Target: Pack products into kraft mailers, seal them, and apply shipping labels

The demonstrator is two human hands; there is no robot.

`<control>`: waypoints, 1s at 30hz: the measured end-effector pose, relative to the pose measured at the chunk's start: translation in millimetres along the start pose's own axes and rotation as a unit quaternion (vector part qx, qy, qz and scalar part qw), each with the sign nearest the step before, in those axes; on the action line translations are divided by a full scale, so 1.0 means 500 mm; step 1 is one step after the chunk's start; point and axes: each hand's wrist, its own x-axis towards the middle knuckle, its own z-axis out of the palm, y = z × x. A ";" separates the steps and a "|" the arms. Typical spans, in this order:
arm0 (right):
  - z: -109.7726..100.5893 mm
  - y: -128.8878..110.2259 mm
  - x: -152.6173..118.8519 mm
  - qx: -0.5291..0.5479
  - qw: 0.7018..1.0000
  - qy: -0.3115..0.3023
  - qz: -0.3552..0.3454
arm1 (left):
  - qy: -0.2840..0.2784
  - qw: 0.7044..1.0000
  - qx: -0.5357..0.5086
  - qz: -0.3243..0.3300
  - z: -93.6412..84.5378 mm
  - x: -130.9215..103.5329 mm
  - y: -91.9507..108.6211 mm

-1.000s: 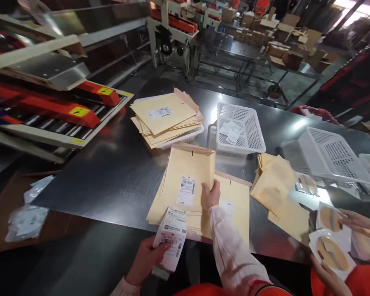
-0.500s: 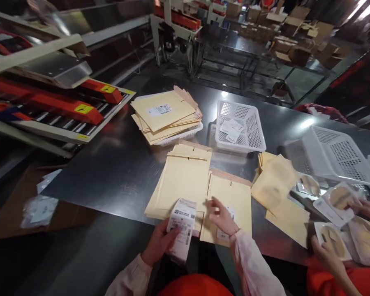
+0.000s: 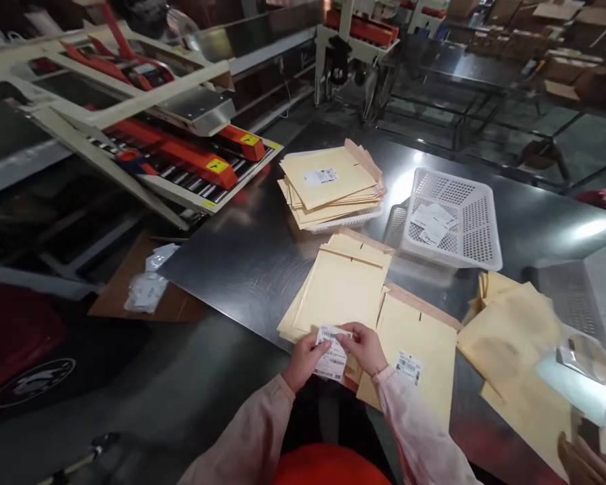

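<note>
Printed shipping labels [image 3: 332, 365] are gripped by my left hand [image 3: 301, 360], thumb on top. The fingers of my right hand [image 3: 364, 347] pinch the labels' upper right edge. Just beyond both hands lies a stack of padded envelopes [image 3: 346, 289], their flaps pointing away from me. Partly under my right forearm is another padded envelope [image 3: 431, 343] with a label stuck on it. How many labels I hold is hidden.
More labelled envelopes [image 3: 328, 182] are piled in a white basket at the back. A second white basket [image 3: 485, 222] holds papers. Roller conveyor [image 3: 217, 182] stands left, above an open cardboard box [image 3: 111, 296]. A co-worker's hand [image 3: 586, 458] is near loose envelopes [image 3: 510, 330] at right.
My view has turned left, so the table's contents appear further right. My right hand has come from above the labelled envelope to the labels and closed on their edge.
</note>
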 end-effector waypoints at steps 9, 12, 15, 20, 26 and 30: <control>0.006 -0.006 0.055 -0.199 0.978 0.013 -0.054 | 0.021 0.998 -0.056 0.000 -0.011 0.023 -0.014; -0.001 0.000 0.124 -0.250 0.961 0.073 -0.093 | -0.081 0.992 -0.083 -0.056 -0.049 0.023 -0.035; -0.007 0.006 0.200 -0.347 0.921 0.161 -0.072 | -0.120 0.983 -0.056 -0.131 -0.100 -0.001 -0.104; -0.011 0.025 0.245 -0.396 0.890 0.220 -0.051 | -0.124 0.973 0.034 -0.191 -0.186 -0.092 -0.230; -0.043 0.063 0.181 -0.415 0.851 0.306 0.097 | -0.037 0.976 0.066 -0.204 -0.241 -0.159 -0.186; -0.052 0.057 0.185 -0.349 0.873 0.335 0.066 | -0.020 0.982 0.050 -0.179 -0.219 -0.138 -0.098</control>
